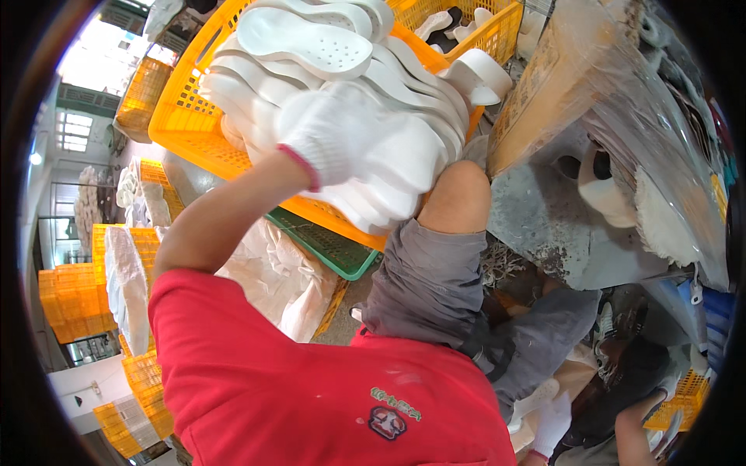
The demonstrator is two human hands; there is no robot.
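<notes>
White foam insoles [388, 155] look light and bendable; the gloved left hand [330, 132] presses the stack's side, its grip unclear

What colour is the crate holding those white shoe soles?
Orange crate, seen best in the head view; the gloved left hand rests on the white soles.

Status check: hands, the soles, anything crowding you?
Left hand gloved, pressed on stack of white shoe soles. Right hand gloved, low by the knee, grip unclear. Stack rests against orange crate; knee close under it.
</notes>
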